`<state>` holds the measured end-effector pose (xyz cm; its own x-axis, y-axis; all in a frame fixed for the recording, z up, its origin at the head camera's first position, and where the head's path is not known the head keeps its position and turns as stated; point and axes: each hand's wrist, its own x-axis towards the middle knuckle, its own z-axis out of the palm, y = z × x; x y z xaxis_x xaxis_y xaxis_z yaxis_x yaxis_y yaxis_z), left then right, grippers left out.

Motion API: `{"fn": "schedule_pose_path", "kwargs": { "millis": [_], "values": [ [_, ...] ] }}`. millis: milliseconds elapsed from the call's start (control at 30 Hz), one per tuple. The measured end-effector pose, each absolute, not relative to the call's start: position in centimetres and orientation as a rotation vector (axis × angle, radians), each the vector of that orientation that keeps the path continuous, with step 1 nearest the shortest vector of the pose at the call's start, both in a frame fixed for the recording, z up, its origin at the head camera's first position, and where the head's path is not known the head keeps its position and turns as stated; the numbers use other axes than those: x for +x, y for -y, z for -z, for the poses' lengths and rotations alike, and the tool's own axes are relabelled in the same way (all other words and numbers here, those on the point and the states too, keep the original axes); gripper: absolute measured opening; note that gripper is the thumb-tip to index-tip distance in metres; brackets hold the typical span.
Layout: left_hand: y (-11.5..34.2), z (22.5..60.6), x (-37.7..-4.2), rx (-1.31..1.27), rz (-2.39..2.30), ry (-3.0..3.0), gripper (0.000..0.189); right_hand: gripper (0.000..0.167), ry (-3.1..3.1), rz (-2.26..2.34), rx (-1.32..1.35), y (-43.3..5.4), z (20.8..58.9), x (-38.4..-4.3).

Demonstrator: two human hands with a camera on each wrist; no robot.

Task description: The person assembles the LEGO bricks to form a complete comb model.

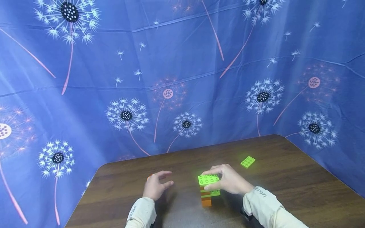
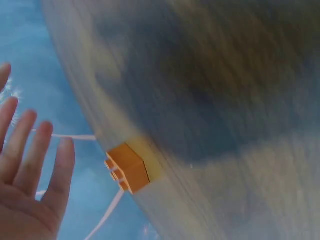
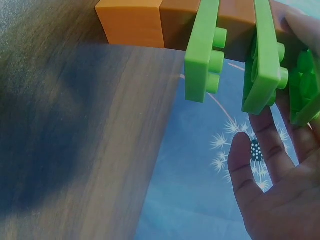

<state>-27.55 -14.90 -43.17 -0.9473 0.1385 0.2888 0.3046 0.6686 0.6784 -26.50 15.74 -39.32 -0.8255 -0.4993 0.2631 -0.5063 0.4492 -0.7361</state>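
Observation:
A tower of toy building bricks point(image 1: 206, 193), orange bricks with green studded plates between and on top, stands upright on the table. My right hand point(image 1: 232, 181) pinches its top green plate point(image 1: 208, 180), thumb at the near side and fingers at the far side. In the right wrist view, the orange bottom brick point(image 3: 131, 22) and overhanging green plates point(image 3: 200, 55) show from the side. Left of the tower, my left hand point(image 1: 156, 186) hovers with loosely spread fingers and nothing in them. Beyond it lies a loose orange brick point(image 2: 127, 167), mostly hidden by that hand in the head view.
A loose green plate point(image 1: 247, 161) with studs lies at the right, farther back on the brown wooden table point(image 1: 125, 177). Blue cloth point(image 1: 159, 63) with a dandelion print hangs behind the table's far edge and around its sides.

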Motion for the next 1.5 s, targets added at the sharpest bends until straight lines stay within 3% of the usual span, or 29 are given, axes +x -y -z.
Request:
{"fn": "schedule_pose_path", "kwargs": {
  "millis": [300,467,1033,1500],
  "values": [
    [16.8,42.5,-28.2,0.22,0.817,2.735,0.044,0.043,2.648,-1.398,0.967,-15.4,39.7,-26.3],
    [18.0,43.3,-28.3,0.393,0.723,2.767,0.052,0.044,2.66,-1.339,0.956,-15.0,40.0,-26.2],
    [18.1,46.0,-29.1,0.502,0.436,2.924,0.046,0.042,2.69,-1.32,0.906,-14.5,40.6,-26.0],
    [14.9,44.2,-28.2,0.309,0.666,2.824,0.033,0.046,2.671,-1.303,0.865,-15.5,40.0,-26.2]
  ]
}}
